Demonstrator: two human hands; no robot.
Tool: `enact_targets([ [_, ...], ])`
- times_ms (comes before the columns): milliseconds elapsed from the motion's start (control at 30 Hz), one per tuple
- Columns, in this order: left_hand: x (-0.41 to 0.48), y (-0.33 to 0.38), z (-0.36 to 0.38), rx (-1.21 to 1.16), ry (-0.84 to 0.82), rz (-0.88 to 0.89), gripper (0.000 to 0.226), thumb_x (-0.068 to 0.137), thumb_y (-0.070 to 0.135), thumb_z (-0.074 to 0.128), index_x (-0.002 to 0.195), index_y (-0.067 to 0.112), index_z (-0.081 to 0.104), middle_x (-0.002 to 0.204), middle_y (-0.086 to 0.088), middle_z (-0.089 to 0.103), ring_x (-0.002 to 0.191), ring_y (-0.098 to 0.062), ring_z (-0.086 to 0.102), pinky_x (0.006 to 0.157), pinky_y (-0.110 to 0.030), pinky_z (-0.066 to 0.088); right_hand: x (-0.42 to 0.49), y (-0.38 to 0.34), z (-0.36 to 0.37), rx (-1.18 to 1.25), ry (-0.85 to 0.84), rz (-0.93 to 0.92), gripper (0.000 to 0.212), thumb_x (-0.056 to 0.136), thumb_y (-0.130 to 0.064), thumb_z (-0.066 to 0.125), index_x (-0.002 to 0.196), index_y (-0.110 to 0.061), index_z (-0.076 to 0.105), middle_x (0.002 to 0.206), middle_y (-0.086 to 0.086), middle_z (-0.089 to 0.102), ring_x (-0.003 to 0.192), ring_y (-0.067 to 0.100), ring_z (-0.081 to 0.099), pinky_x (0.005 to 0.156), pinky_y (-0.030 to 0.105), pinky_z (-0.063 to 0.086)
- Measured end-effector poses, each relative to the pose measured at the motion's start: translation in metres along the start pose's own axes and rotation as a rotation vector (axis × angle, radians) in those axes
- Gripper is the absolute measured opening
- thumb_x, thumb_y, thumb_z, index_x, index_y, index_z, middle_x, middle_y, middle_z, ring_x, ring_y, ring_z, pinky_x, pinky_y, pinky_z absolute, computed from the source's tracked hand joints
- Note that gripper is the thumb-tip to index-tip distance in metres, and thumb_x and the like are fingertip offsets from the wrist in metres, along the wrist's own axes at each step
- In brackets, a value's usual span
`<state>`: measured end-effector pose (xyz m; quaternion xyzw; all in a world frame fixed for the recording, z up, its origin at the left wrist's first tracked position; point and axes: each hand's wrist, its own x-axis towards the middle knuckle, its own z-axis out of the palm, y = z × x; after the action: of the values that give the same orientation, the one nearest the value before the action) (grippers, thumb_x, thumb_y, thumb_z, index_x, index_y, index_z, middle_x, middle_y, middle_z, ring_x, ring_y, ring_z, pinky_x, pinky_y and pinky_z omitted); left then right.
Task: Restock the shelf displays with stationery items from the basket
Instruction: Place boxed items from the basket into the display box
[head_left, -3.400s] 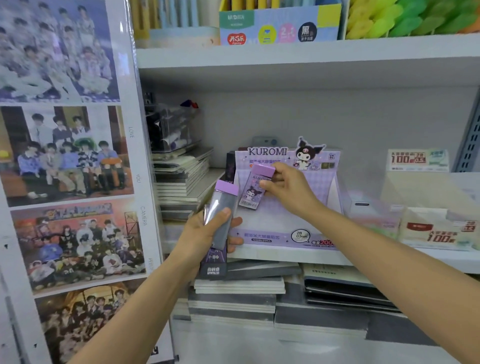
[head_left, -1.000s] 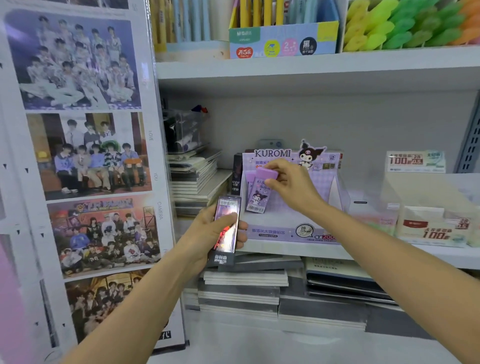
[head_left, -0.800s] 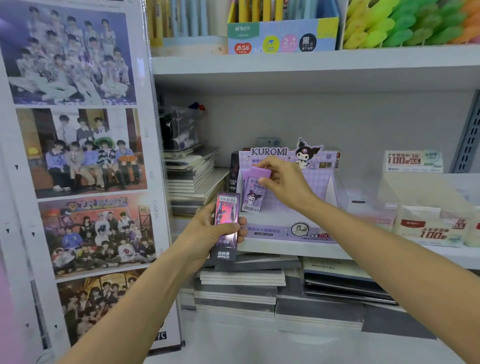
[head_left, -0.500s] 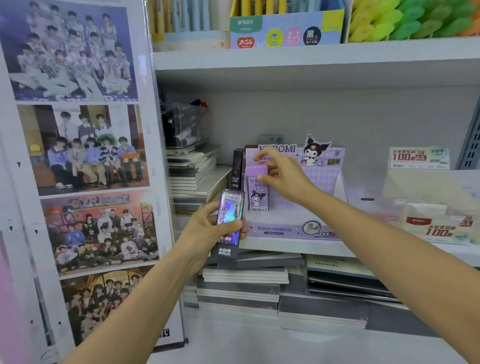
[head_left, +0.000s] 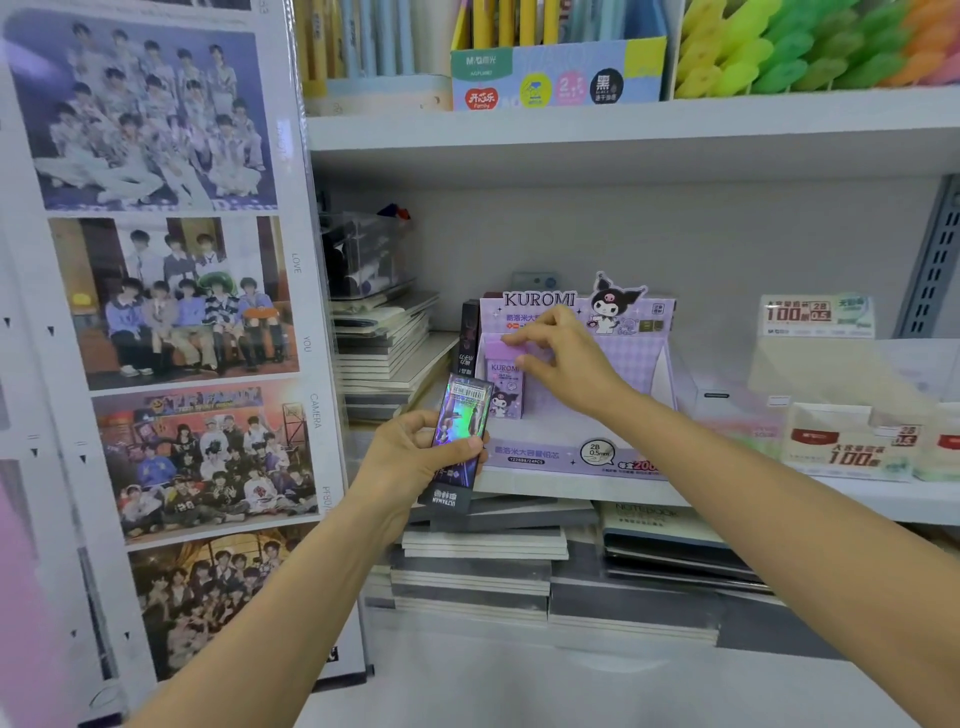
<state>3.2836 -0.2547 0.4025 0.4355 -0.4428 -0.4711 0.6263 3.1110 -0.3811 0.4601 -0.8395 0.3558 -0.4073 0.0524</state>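
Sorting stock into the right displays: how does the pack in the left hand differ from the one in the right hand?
The dark pack in the left hand has a rainbow sheen and a barcode; the purple pack held by the right hand shows a cartoon figure. The dark pack is tilted, outside the display box; the purple pack stands upright inside it. Both are slim and rectangular.
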Motion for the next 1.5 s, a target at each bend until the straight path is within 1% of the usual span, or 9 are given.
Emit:
enact_targets([
  [133,-0.007,0.005,0.006,0.05,-0.038,-0.001,0.048,0.063,0.002,0.08,0.107,-0.001,0.062,0.093,-0.02,0.074,0.071,-0.026,0.072,0.064,-0.03,0.059,-0.016,-0.017,-0.017,0.316,-0.028,0.01,0.038,0.094,-0.024,0.062,0.132,-0.019,0.058,0.124,0.002,0.051,0.103,0.013,0.055,0.092,0.027,0.049],
  [267,-0.011,0.009,0.014,0.192,-0.07,0.044,0.032,0.073,-0.004,0.077,0.102,0.0,0.065,0.086,-0.017,0.075,0.067,-0.025,0.072,0.057,-0.026,0.057,-0.034,-0.03,-0.015,0.566,-0.325,0.042,0.025,0.088,-0.009,0.068,0.112,-0.016,0.068,0.083,-0.005,0.065,0.075,0.001,0.062,0.067,0.02,0.054],
  [367,-0.011,0.014,0.011,0.237,-0.066,0.027,0.035,0.072,0.002,0.079,0.104,0.005,0.066,0.088,-0.014,0.075,0.073,-0.023,0.072,0.058,-0.024,0.057,-0.039,-0.025,-0.021,0.721,-0.152,0.157,0.019,0.087,0.0,0.067,0.106,-0.005,0.067,0.081,0.007,0.065,0.072,0.008,0.065,0.062,0.021,0.055],
  [500,-0.009,0.011,0.008,-0.006,-0.016,0.034,0.035,0.064,0.012,0.077,0.098,0.006,0.07,0.088,-0.01,0.076,0.075,-0.018,0.072,0.067,-0.024,0.058,-0.056,-0.011,-0.029,0.888,-0.076,0.281,0.013,0.086,0.001,0.066,0.097,-0.005,0.062,0.093,0.018,0.067,0.078,0.023,0.071,0.065,0.029,0.06],
  [667,-0.004,0.005,0.022,-0.044,0.04,0.175,0.016,0.082,0.007,0.069,0.098,0.005,0.07,0.084,-0.007,0.075,0.072,-0.014,0.07,0.067,-0.022,0.056,-0.074,-0.006,-0.029,0.725,-0.344,0.326,0.013,0.088,-0.015,0.069,0.093,-0.008,0.059,0.098,0.017,0.07,0.082,0.022,0.069,0.067,0.027,0.058],
  [900,0.003,0.004,0.051,0.222,0.089,0.364,0.027,0.081,0.009,0.074,0.105,0.011,0.064,0.077,-0.006,0.072,0.071,-0.014,0.069,0.066,-0.028,0.056,-0.049,-0.023,-0.037,0.498,-0.153,0.011,0.021,0.091,-0.008,0.064,0.108,-0.019,0.069,0.1,0.0,0.07,0.087,0.011,0.064,0.078,0.022,0.054],
  [1067,0.003,-0.018,0.036,1.099,0.022,0.722,0.043,0.091,0.028,0.064,0.131,0.018,0.053,0.129,0.001,0.058,0.125,-0.015,0.048,0.105,-0.029,0.036,-0.027,0.001,-0.058,0.587,0.28,0.156,0.018,0.092,-0.004,0.062,0.108,-0.013,0.062,0.103,0.009,0.066,0.099,0.026,0.064,0.088,0.043,0.055],
  [1167,0.005,-0.036,0.032,1.493,-0.113,0.735,0.058,0.093,0.04,0.058,0.143,0.018,0.04,0.144,0.002,0.044,0.141,-0.02,0.027,0.117,-0.036,0.016,-0.022,0.014,-0.058,0.524,0.281,0.197,0.016,0.091,-0.002,0.062,0.103,-0.013,0.06,0.098,0.011,0.066,0.093,0.03,0.065,0.078,0.044,0.058],
  [1500,0.007,-0.046,0.032,1.647,-0.091,0.769,0.058,0.092,0.038,0.055,0.144,0.02,0.036,0.141,0.003,0.042,0.132,-0.018,0.036,0.12,-0.039,0.011,-0.016,0.021,-0.03,0.187,0.148,0.132,0.014,0.091,-0.005,0.062,0.105,-0.008,0.062,0.1,0.011,0.07,0.096,0.026,0.065,0.088,0.044,0.052],
])
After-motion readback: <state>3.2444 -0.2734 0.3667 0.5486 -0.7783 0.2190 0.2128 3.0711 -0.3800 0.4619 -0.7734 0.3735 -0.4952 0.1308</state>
